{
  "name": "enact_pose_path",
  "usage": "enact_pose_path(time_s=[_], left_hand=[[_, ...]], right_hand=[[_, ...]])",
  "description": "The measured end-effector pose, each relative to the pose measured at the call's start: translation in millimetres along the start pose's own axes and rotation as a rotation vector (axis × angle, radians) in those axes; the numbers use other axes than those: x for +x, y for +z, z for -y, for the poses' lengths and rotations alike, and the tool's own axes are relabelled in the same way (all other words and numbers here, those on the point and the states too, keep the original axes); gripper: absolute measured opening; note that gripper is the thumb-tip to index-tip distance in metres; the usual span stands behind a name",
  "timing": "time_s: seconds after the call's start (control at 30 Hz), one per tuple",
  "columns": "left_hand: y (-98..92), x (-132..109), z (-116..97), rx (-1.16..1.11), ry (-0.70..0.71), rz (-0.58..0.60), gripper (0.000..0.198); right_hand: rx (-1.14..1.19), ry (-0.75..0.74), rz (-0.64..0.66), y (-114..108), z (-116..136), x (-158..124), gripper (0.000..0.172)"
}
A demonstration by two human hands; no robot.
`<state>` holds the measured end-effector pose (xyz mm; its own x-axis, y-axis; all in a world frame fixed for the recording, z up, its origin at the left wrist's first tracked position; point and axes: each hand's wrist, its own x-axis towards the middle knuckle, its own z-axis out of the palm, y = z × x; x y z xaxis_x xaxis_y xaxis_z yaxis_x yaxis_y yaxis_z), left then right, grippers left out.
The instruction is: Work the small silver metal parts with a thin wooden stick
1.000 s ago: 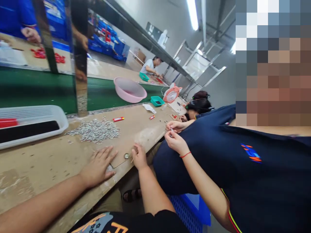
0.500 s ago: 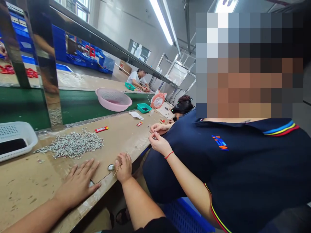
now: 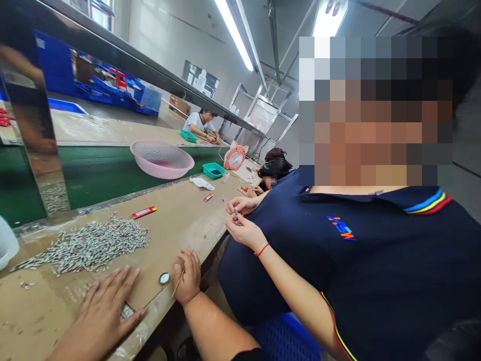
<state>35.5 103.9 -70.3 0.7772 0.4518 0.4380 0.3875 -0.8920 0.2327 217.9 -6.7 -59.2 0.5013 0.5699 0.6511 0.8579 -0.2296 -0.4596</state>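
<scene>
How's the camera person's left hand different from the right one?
The left hand lies flat with fingers spread; the right hand is curled. The left hand grips nothing visible, while the right hand holds a thin stick. The left hand is nearer the pile of pieces than the right hand. Both are bare.

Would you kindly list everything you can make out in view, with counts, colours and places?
bench: one, tan, foreground
small pieces: many, grey-white, heaped on the bench
red packs: two, red, beside the heap and farther along
round cap: one, dark-rimmed, near right hand
thin stick: one, tan, in right hand
pink basin: one, pink, beyond the bench top
teal trays: two, teal, near and far benches
fan: one, orange-pink, farther along
white basket: one, white, cut off at left
blue crate: one, blue, below neighbour
neighbour: one, navy shirt, right
left hand: one, bare, palm down on bench
right hand: one, bare, bench edge
</scene>
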Motion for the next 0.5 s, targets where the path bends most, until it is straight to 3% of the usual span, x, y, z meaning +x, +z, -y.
enact_pose_path(time_s=[0.5], left_hand=[[3.1, -2.5, 5.6, -0.072, -0.013, 0.021, 0.085]], right_hand=[[0.062, 0.008, -0.009, -3.7, 2.8, 1.4, 0.027]])
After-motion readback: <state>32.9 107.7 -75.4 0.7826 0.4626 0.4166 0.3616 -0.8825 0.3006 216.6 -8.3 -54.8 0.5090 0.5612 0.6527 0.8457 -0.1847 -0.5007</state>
